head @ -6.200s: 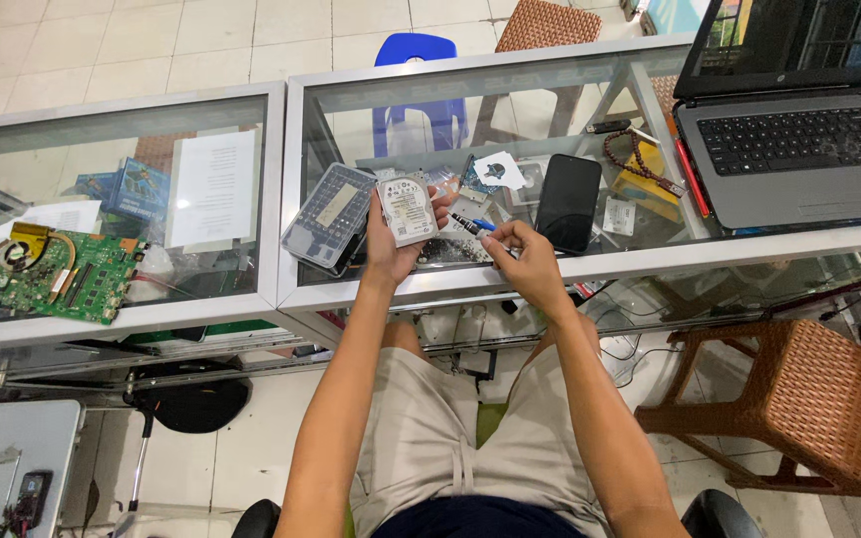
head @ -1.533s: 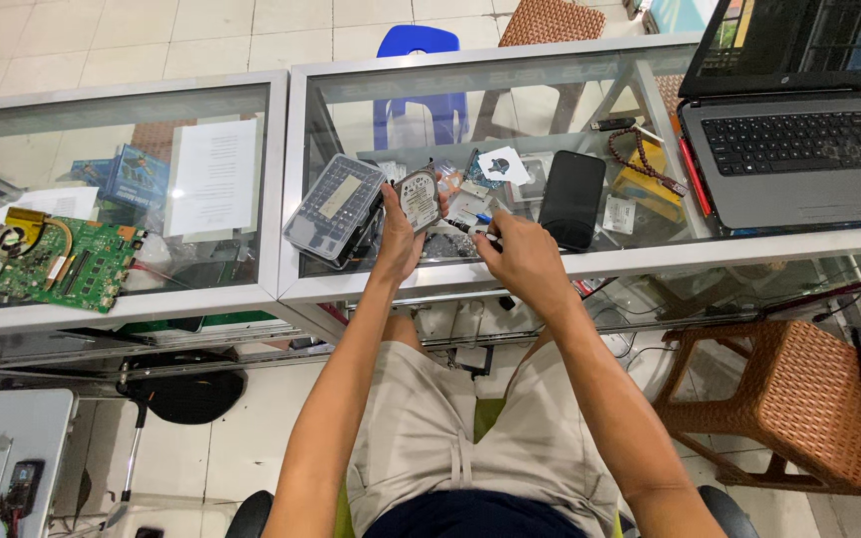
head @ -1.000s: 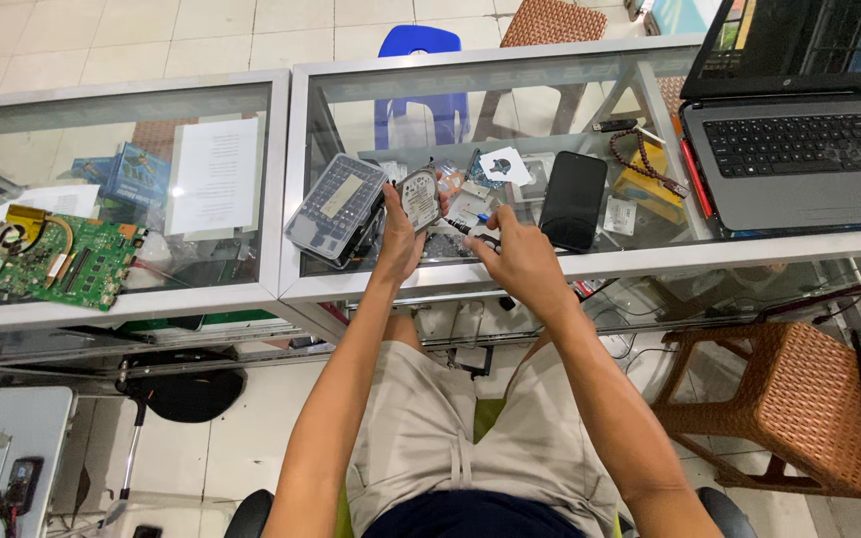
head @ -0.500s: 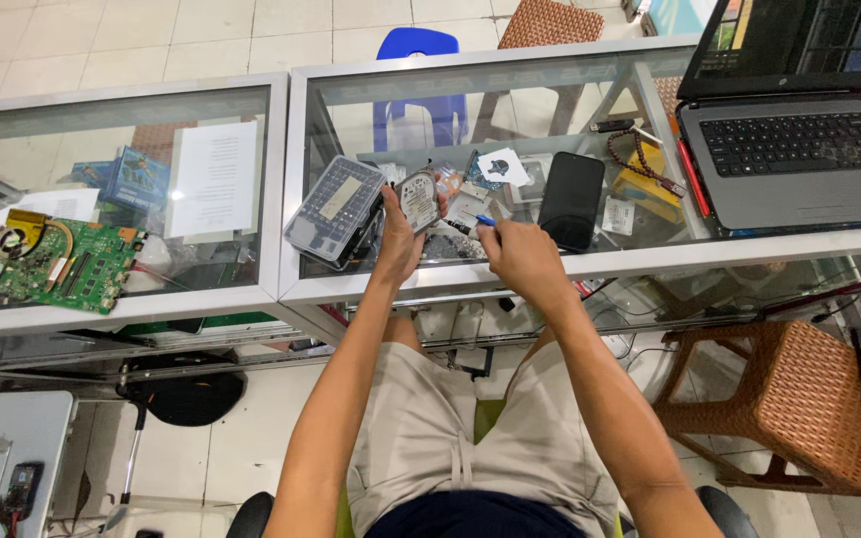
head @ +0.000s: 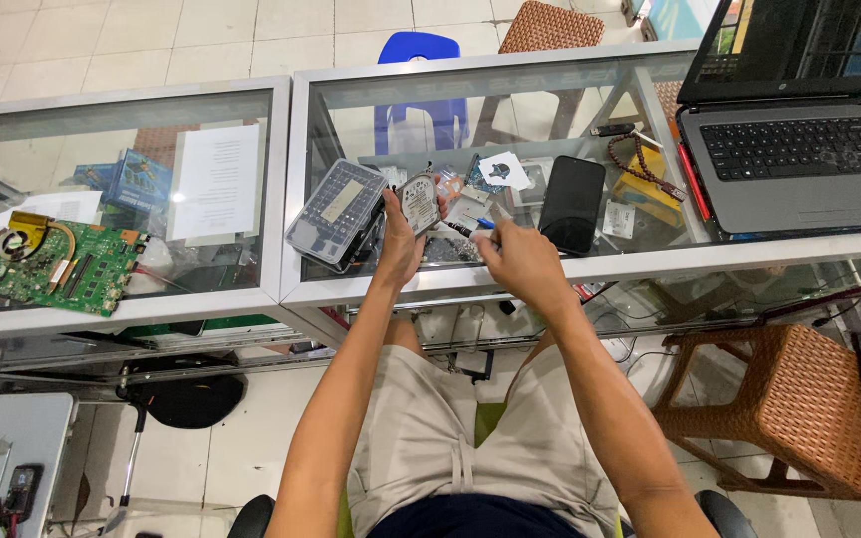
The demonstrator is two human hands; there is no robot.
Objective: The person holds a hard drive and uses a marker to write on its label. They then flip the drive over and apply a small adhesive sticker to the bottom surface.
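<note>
My left hand [head: 400, 242] holds a small silver hard drive [head: 419, 202] upright above the glass counter [head: 510, 274]. To its right, my right hand [head: 516, 259] grips a thin blue-tipped tool [head: 483, 223], its tip pointing toward the drive's right edge. A clear plastic case [head: 336, 212] leans just left of the left hand. A black phone [head: 571, 203] lies flat on the glass to the right of both hands.
An open grey laptop [head: 799, 159] sits at the counter's right end. A green circuit board [head: 52, 272] lies on the left glass case. Wicker stool [head: 789, 408] stands at the right, a blue chair [head: 421, 50] behind the counter, a meter [head: 20, 486] lower left.
Both hands stay at the drive with small shifts. The right hand has drawn back slightly toward me, and the drive is tilted a little more upright than six seconds ago.
</note>
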